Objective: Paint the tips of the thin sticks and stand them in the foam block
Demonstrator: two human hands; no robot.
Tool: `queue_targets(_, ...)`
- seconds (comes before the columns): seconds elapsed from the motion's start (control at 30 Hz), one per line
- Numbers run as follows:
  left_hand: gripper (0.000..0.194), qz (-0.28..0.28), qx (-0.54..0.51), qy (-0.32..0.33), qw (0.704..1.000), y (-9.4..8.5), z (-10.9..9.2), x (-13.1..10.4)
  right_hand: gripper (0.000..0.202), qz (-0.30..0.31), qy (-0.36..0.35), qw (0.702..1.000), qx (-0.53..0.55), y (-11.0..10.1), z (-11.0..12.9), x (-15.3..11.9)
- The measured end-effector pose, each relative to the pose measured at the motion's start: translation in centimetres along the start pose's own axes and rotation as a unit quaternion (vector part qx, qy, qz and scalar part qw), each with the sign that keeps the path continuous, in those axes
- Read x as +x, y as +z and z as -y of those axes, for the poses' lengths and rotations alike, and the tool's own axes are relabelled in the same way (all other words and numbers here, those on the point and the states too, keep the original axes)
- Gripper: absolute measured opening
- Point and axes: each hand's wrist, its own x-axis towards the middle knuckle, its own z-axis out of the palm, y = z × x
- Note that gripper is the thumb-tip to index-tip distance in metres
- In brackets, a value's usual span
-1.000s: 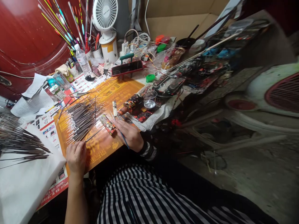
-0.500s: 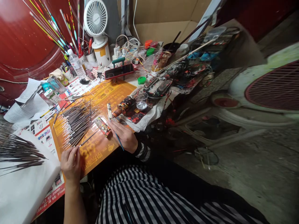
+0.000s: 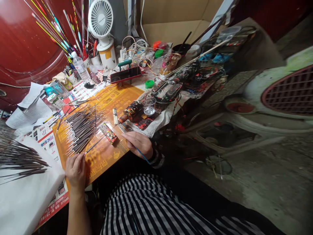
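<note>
Head view | left hand [image 3: 75, 169] pinches thin rod [image 3: 94, 145] | right hand [image 3: 138, 143] grips blue brush [image 3: 143, 156] | rod pile [image 3: 81, 127] adjacent

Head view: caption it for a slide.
Left hand pinches a thin stick; right hand holds a fine brush.

Warm overhead light, wide-angle edge warp, dim bg.

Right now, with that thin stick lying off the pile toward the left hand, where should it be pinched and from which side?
Pinch the thin stick at its near end, where the left hand already meets it, coming from the table's near edge. That end lies free on the orange sheet, while the far end runs toward the pile of sticks and the paint-smeared palette.
</note>
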Motion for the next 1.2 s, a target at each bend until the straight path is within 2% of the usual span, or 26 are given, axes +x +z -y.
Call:
queue_targets(0.23, 0.018, -0.005, -0.003, 0.011, 1.000, -0.07, -0.29, 0.30, 0.052, 0.013, -0.032, 0.999, 0.003, -0.42, -0.87, -0.42)
queue_targets(0.6, 0.021, -0.019, -0.006, 0.029, 0.999, -0.06, -0.41, 0.50, 0.047, 0.023, -0.003, 1.000, -0.018, -0.08, -0.84, -0.98)
queue_targets(1.2, 0.023, -0.019, -0.015, 0.024, 0.999, -0.05, -0.49, 0.50, 0.051, 0.014, -0.012, 1.000, -0.014, -0.21, -0.62, -0.58)
